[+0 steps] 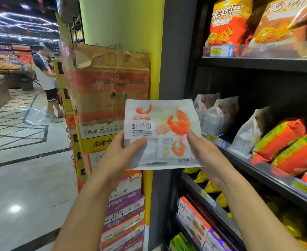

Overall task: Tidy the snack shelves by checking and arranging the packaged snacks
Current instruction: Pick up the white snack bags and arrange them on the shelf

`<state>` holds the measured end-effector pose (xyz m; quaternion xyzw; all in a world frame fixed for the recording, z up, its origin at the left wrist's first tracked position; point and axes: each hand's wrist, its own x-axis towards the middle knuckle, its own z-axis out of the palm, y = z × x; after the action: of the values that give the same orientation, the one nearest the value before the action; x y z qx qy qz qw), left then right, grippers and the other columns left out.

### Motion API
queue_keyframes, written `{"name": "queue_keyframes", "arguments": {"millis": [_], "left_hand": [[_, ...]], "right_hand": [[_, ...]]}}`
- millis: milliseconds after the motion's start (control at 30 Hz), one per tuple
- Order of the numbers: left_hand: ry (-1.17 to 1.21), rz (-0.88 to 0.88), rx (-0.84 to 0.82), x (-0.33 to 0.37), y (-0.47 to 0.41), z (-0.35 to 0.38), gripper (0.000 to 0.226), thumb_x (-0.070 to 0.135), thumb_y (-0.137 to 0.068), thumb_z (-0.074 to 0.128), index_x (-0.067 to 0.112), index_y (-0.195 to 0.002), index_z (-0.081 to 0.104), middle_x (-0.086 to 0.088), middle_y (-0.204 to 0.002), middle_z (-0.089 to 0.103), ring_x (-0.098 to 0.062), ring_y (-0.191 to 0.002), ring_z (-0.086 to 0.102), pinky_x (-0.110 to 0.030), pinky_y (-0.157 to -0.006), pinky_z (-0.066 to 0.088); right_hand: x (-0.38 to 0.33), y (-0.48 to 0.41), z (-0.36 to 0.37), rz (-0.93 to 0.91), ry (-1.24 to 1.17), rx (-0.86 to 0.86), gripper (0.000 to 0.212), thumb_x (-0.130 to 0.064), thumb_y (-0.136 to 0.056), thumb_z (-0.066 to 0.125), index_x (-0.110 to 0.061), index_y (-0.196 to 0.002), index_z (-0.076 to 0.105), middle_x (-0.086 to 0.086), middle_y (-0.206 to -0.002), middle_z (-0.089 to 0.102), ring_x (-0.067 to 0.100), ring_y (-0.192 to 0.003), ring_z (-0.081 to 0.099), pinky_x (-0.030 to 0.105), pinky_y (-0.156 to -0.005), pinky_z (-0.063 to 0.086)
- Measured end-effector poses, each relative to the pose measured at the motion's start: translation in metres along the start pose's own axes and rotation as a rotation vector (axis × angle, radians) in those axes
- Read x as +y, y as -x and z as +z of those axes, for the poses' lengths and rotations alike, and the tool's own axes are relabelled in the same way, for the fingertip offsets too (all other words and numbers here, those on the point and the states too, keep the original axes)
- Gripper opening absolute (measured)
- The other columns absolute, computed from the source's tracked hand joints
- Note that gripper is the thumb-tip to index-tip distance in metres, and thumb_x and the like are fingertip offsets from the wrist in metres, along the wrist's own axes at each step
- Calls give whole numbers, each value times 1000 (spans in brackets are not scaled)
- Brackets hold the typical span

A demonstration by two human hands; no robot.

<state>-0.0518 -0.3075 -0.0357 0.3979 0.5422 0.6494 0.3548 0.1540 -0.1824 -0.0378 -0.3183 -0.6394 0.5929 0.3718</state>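
Finding: you hold one white shrimp-cracker bag in mid-air with both hands, in front of the shelf's dark end post. It is just left of the middle shelf and touches no shelf.

Hands: your left hand grips the lower left part, thumb across the front and fingers behind. Your right hand grips the lower right part the same way. Both are closed on the bag; the fingers behind are hidden.

Risks, as I judge them:
- You grip low only, so the upper half is unsupported. It may fold forward or slide out if either thumb relaxes.
- The matching white bags on the middle shelf stand loosely and lean. Pushing this one in beside them could tip them or crowd the orange bags next along.
- Returning it with the face turned would undo the arranging.

Orientation: the bag is upright with the sealed top edge up and the bottom edge down. The printed front faces you and the lettering reads level. It looks about as wide as tall, so I cannot name a clear long axis. The flat face stands roughly vertical.
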Motion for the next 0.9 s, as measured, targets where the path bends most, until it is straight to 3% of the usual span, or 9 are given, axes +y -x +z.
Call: {"name": "queue_keyframes", "arguments": {"millis": [33, 100, 167, 233, 367, 533, 633, 833, 900], "left_hand": [[63, -32, 8, -3, -2, -2, 31, 26, -98, 70, 26, -130, 66, 8, -117, 79, -10, -102, 77, -23, -77, 61], [240, -134, -9, -9, -6, -9, 27, 17, -102, 60, 19, -128, 68, -5, -120, 79, -25, -111, 76, -44, -95, 60], [388, -220, -21, -16, -8, -19, 36, 21, -93, 64, 17, -129, 69, -11, -124, 77, -35, -117, 72, -60, -109, 50], [458, -240, -17, -19, -9, -25, 51, 25, -82, 69, 18, -132, 68, -12, -128, 75, -36, -119, 71, -64, -113, 45], [492, -233, 1, -21, -9, -28, 41, 23, -87, 65, 19, -127, 70, -11, -121, 78, -30, -99, 78, -57, -93, 58], [369, -208, -2, -12, -9, -28, 25, 20, -101, 60, 16, -122, 71, -10, -109, 81, -23, -82, 80, -38, -59, 66], [257, -209, -20, -4, -6, -29, 34, 31, -93, 70, 18, -124, 72, -7, -109, 82, -20, -77, 79, -31, -53, 60], [205, -273, -61, 7, -11, -40, 35, 45, -99, 65, 27, -126, 75, -8, -122, 78, -31, -117, 70, -56, -104, 55], [151, -261, -53, 7, -14, -42, 34, 48, -98, 66, 29, -123, 77, -6, -122, 78, -31, -119, 69, -57, -109, 51]], "right_hand": [[-5, 4, 0, -3, 17, -7, 59, -64, -92, 51, -23, -128, 71, -1, -119, 79, 18, -111, 75, 44, -105, 53], [-13, 11, -1, 13, -3, -22, 72, -73, -87, 45, -24, -134, 68, 0, -125, 77, 21, -114, 74, 45, -101, 55], [-21, 17, -2, 25, -35, -50, 83, -78, -84, 41, -19, -136, 65, 5, -128, 75, 25, -117, 73, 51, -102, 56], [-27, 21, -1, 30, -39, -71, 87, -82, -83, 41, -18, -136, 64, 7, -128, 75, 27, -119, 72, 55, -107, 53], [-35, 26, 6, 18, -25, -107, 78, -77, -84, 42, -21, -132, 67, 5, -126, 75, 26, -118, 73, 58, -107, 53], [-32, 24, 13, 45, 44, -193, 68, -65, -92, 64, -20, -142, 59, 2, -131, 74, 23, -123, 70, 51, -109, 51], [-32, 21, 17, 58, 66, -150, 51, -49, -95, 64, -16, -134, 66, 2, -122, 78, 21, -113, 74, 39, -94, 56], [-29, 11, 15, 246, -210, -61, 43, -45, -95, 68, -21, -131, 71, 5, -119, 79, 21, -101, 78, 40, -87, 60], [-27, 10, 17, 254, -233, -54, 42, -44, -95, 69, -22, -131, 70, 5, -119, 79, 21, -101, 78, 41, -88, 60]]}}
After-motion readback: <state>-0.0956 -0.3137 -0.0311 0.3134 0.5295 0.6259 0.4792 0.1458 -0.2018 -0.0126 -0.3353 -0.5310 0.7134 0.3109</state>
